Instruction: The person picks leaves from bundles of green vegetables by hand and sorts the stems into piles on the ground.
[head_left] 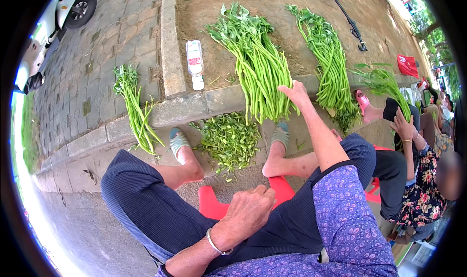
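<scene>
My right hand [295, 93] reaches forward to the right edge of a large bunch of water spinach [260, 65], long green stems with leafy tops, lying across the kerb. Its visible finger and thumb are stretched out against the stems; the other fingers are partly hidden. Over my lap, my left hand [247, 210], with a silver bangle [214, 243] at the wrist, has its fingers curled closed. Whatever it may hold is hidden. Between my feet lies a heap of plucked leaves and short stem pieces [228, 143].
A smaller bunch [134, 109] lies left, another long bunch [331, 65] right. A clear bottle [195, 65] lies beyond the stone kerb [189, 106]. A red plastic stool [214, 206] shows beneath me. At right, a seated person [413, 179] holds greens [389, 84]. A black pole [348, 19] lies behind.
</scene>
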`<state>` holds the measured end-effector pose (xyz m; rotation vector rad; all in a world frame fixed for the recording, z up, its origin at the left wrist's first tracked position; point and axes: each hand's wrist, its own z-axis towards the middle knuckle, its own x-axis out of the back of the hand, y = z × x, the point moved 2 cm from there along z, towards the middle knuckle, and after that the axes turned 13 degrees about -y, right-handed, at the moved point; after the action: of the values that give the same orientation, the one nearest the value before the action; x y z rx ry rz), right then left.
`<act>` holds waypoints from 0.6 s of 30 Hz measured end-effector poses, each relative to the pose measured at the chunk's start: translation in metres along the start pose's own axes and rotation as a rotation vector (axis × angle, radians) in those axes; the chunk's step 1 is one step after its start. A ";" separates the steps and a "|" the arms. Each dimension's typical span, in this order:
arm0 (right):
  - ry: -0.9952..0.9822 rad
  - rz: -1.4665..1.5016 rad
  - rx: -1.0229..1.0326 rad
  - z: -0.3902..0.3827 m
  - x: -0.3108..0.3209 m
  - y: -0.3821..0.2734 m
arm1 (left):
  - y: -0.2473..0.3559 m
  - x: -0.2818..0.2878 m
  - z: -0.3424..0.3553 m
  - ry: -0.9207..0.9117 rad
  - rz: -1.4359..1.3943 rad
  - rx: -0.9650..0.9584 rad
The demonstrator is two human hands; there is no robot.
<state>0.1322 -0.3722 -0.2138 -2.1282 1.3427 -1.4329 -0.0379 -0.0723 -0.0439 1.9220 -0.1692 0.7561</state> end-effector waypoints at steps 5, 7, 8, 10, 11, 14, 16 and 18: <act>0.095 -0.054 0.165 0.005 -0.011 0.016 | 0.002 0.001 0.002 -0.012 0.018 -0.011; 0.082 -0.156 0.148 -0.002 -0.029 0.001 | 0.000 0.000 0.002 -0.009 0.017 0.000; 0.158 -0.206 0.209 0.000 -0.041 0.001 | -0.001 -0.001 0.001 -0.008 0.016 0.004; 0.221 -0.257 0.279 0.000 -0.044 0.007 | 0.000 -0.001 0.002 -0.012 0.015 -0.004; 0.200 -0.255 0.292 0.001 -0.042 0.011 | 0.001 -0.001 0.002 -0.014 0.014 -0.007; 0.123 -0.256 0.279 0.003 -0.044 0.008 | -0.002 -0.002 0.002 -0.009 0.017 0.000; 0.095 -0.236 0.220 0.007 -0.043 0.010 | -0.002 -0.003 0.002 -0.014 0.021 -0.001; 0.085 -0.189 0.141 0.014 -0.042 0.012 | -0.001 -0.003 0.003 -0.021 0.028 0.001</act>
<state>0.1337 -0.3491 -0.2536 -2.1712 1.0558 -1.6543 -0.0387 -0.0754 -0.0476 1.9327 -0.2093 0.7545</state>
